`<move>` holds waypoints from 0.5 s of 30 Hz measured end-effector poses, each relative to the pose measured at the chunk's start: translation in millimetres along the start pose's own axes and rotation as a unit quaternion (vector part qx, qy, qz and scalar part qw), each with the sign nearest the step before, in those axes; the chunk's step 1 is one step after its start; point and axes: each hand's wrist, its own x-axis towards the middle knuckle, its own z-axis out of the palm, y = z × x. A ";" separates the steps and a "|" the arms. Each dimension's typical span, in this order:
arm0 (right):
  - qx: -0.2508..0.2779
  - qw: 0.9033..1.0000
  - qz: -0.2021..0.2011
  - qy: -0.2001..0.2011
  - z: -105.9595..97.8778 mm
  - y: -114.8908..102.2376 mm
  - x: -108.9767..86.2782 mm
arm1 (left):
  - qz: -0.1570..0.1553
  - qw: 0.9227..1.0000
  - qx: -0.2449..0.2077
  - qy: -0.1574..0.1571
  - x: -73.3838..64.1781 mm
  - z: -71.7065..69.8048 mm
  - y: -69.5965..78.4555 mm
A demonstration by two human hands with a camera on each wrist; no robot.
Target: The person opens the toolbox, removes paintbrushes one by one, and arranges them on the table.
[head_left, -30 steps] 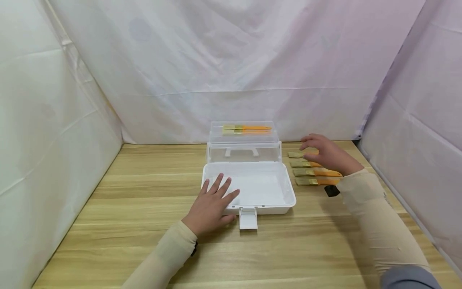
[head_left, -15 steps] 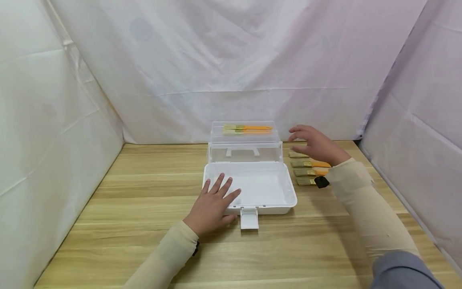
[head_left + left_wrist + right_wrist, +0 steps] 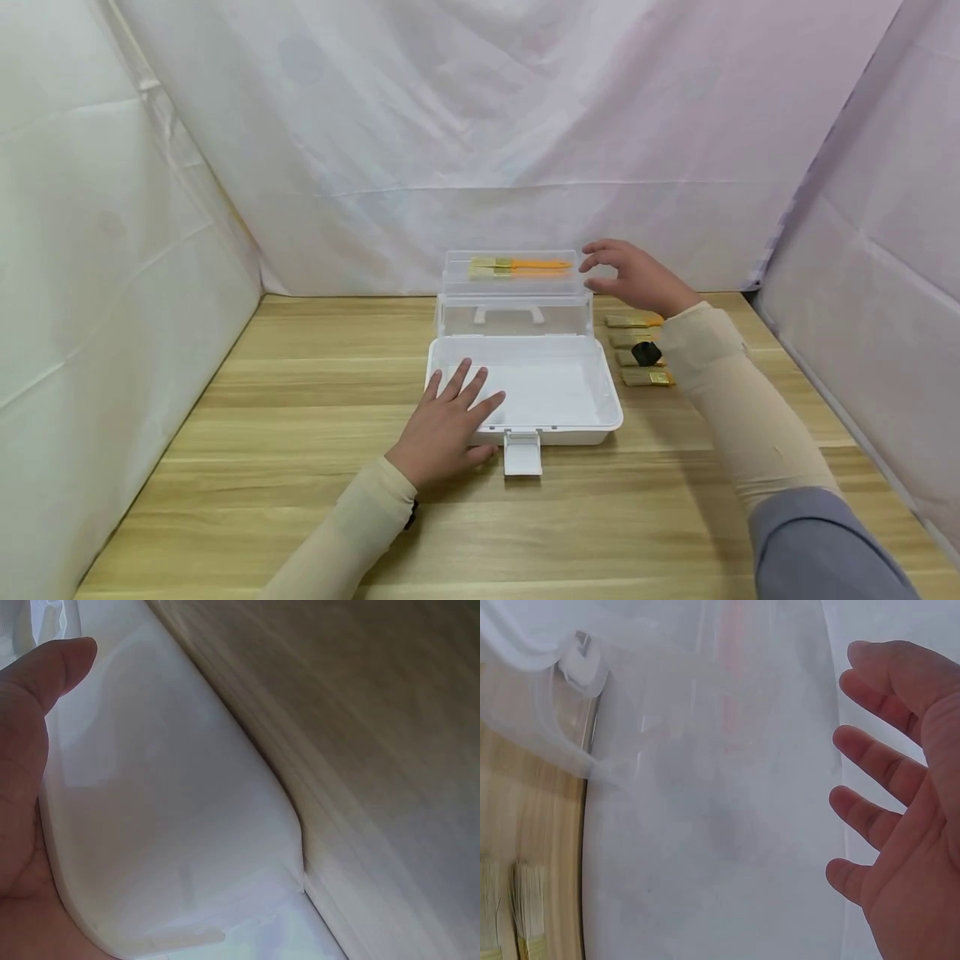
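Note:
A white plastic storage box stands opened on the table. My left hand rests on its front left corner, fingers spread over the rim; the left wrist view shows the thumb along the box wall. Behind the base, a clear raised tray carries a few paintbrushes with orange handles. My right hand hovers at the tray's right end, fingers loosely bent and holding nothing. In the right wrist view the same hand is apart from the clear plastic.
Several more paintbrushes lie in a row on the wooden table, right of the box, their handles partly hidden by my right arm. The box's latch hangs down in front. White cloth walls surround the table.
My right hand has moved left and up, from over the paintbrushes on the table to the right end of the raised tray. The left hand stays on the box.

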 end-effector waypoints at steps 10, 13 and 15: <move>0.000 1.000 0.001 -0.027 12.1 -5.4 33.6 | 0.001 1.000 -0.005 -0.001 -3.4 1.3 1.5; 0.003 1.000 0.013 -0.028 10.4 -8.9 43.4 | 0.002 1.000 -0.004 0.001 -3.5 1.8 1.4; 0.004 0.999 0.022 -0.029 8.5 -11.0 50.2 | 0.003 1.000 -0.001 0.003 -2.8 2.1 1.3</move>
